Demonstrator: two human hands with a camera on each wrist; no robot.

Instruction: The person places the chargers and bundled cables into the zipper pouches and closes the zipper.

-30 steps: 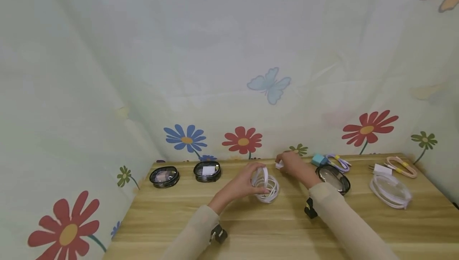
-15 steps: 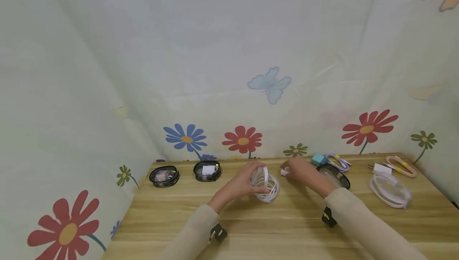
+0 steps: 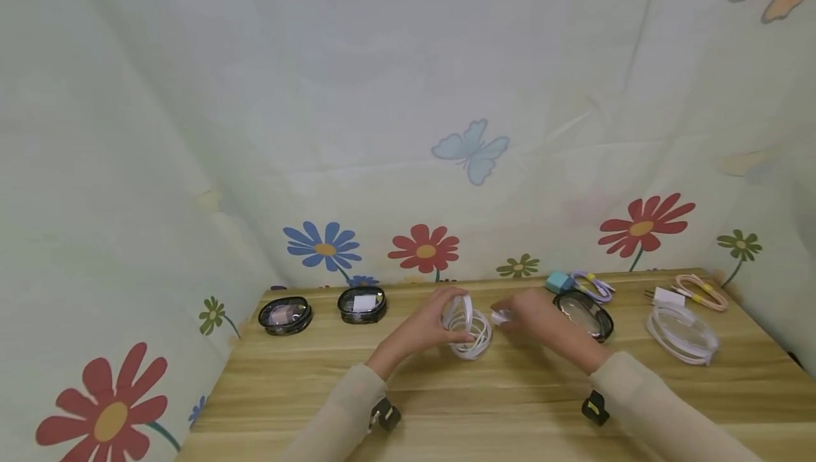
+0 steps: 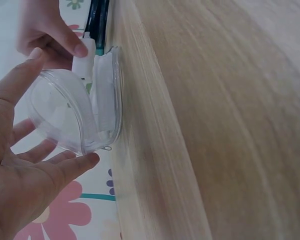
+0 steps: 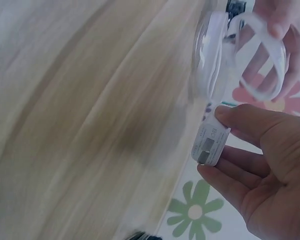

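Note:
My left hand grips the raised lid of a small clear zip pouch with white trim, thumb at one edge and fingers at the other. The pouch stands open on the table, and a coiled white cable shows in its lower half. Just to its right, my right hand pinches a white charger plug between thumb and fingers, printed face and ports visible in the right wrist view. In the left wrist view the plug is close beside the pouch's mouth.
Two black-trimmed pouches with things inside stand at the left. Toward the right are another black-trimmed pouch, a teal plug, a purple cable, a white plug, a peach cable and a white-trimmed pouch.
My right hand, holding the plug, has drawn back from the table's far side and now sits nearer the pouch. My left hand keeps its hold on the lid. The head view has shifted slightly.

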